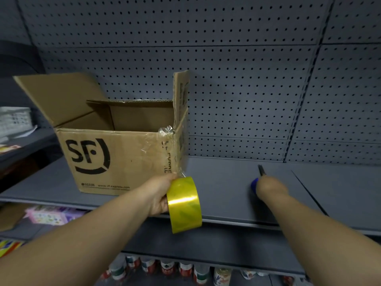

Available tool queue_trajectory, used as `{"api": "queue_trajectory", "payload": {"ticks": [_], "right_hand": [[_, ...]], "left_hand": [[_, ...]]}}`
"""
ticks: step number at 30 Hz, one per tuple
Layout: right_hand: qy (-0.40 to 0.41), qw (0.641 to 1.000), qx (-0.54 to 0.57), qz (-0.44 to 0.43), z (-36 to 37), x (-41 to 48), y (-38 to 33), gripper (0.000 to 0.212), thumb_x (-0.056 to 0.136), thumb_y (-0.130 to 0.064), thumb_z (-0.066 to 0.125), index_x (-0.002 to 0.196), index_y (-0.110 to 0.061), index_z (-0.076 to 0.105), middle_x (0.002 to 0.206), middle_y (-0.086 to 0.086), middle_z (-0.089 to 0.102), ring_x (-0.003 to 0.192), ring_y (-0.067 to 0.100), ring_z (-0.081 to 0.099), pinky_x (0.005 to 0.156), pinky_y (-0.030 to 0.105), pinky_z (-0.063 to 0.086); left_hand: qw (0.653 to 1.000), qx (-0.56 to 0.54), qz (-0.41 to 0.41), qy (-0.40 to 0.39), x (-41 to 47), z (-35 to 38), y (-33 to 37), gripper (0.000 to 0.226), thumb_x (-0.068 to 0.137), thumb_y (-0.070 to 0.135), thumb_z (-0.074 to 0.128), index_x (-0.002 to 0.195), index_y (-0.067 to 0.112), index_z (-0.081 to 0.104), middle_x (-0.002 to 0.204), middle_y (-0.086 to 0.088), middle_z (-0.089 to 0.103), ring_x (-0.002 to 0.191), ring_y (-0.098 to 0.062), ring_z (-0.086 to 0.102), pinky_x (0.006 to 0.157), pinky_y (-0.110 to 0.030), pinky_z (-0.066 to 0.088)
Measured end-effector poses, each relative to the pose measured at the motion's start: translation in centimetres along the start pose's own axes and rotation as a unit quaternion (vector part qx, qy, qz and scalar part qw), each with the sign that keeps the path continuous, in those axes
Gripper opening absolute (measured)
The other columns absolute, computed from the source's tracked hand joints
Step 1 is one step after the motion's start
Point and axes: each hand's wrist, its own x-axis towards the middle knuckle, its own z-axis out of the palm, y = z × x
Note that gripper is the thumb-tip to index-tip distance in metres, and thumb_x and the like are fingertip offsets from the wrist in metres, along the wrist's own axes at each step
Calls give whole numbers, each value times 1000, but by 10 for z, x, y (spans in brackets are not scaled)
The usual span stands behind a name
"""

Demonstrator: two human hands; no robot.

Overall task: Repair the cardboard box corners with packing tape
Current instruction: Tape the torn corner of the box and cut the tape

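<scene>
An open cardboard box with a black SF logo stands on the grey shelf, its flaps raised. Clear tape runs down its near right corner, crumpled at the top. My left hand grips a yellowish roll of packing tape just below that corner, and a strip of tape stretches from the roll up to the box. My right hand rests on the shelf to the right of the box, closed around blue-handled scissors whose dark blades point away from me.
A grey pegboard wall backs the shelf. Cans line a lower shelf under the front edge. Colourful packages lie at the lower left, and a white basket sits at the far left.
</scene>
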Motion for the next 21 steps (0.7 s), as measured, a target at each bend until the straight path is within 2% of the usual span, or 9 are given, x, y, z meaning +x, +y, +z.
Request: {"api": "queue_trajectory", "payload": {"ticks": [1, 5, 8, 9, 11, 13, 15, 18, 21], "right_hand": [[6, 1000, -6, -7, 0, 2, 2, 42, 87, -9, 42, 128, -2, 47, 127, 15, 54, 111, 31, 54, 87, 38, 47], [27, 997, -36, -69, -5, -1, 2, 33, 85, -12, 51, 117, -3, 55, 117, 13, 60, 105, 28, 58, 76, 32, 48], [36, 985, 86, -149, -15, -14, -6, 15, 86, -21, 53, 89, -7, 57, 92, 15, 60, 90, 29, 60, 64, 28, 44], [21, 972, 143, -185, -21, -20, -8, 13, 85, -22, 56, 84, -9, 57, 86, 14, 59, 82, 27, 58, 60, 27, 40], [-47, 938, 205, -275, -37, -34, -13, 24, 80, -35, 65, 81, -13, 58, 80, 8, 60, 74, 21, 54, 64, 27, 39], [-133, 910, 168, -355, -54, -54, -16, 46, 70, -59, 64, 82, -15, 57, 77, 1, 57, 67, 15, 49, 67, 28, 39], [-201, 896, 90, -386, -68, -72, -23, 59, 63, -71, 52, 86, -16, 58, 78, 0, 55, 59, 12, 42, 60, 24, 37], [-202, 895, -63, -393, -79, -87, -39, 62, 77, -69, 41, 97, -13, 58, 83, 1, 55, 59, 13, 41, 59, 23, 37], [-237, 884, -117, -385, -80, -92, -52, 55, 84, -63, 38, 95, -12, 57, 77, 1, 50, 56, 13, 37, 56, 23, 34]], "left_hand": [[1000, -1, 1, 2, 0, -1, 0, 25, 96, 26, 45, 84, 6, 56, 69, -12, 63, 39, -19, 62, 36, -35, 50], [1000, 6, -6, 8, -3, -6, -1, 24, 94, 21, 47, 79, 6, 57, 48, -9, 64, 38, -19, 62, 34, -34, 49], [1000, 5, -14, 11, -5, -8, -1, 24, 94, 22, 48, 79, 5, 57, 47, -9, 64, 37, -20, 62, 33, -34, 49], [1000, 3, -15, 11, -5, -8, -2, 24, 93, 22, 48, 79, 5, 57, 46, -9, 64, 37, -20, 61, 33, -34, 49], [1000, -3, -13, 11, -5, -8, -4, 22, 93, 22, 49, 80, 6, 57, 46, -8, 63, 37, -19, 61, 33, -34, 49], [1000, -13, -5, 11, -6, -7, -5, 19, 92, 21, 50, 83, 7, 57, 46, -8, 63, 38, -20, 62, 34, -35, 50], [1000, -12, 4, 9, -6, -6, -7, 15, 93, 21, 50, 87, 9, 56, 47, -7, 65, 39, -20, 63, 38, -36, 52], [1000, -16, 22, 7, -8, -6, -9, 9, 92, 20, 51, 89, 12, 54, 59, -9, 65, 41, -20, 63, 38, -39, 52], [999, -20, 42, 10, -9, -7, -11, 5, 91, 18, 54, 87, 14, 52, 72, -10, 61, 43, -20, 63, 37, -37, 51]]}}
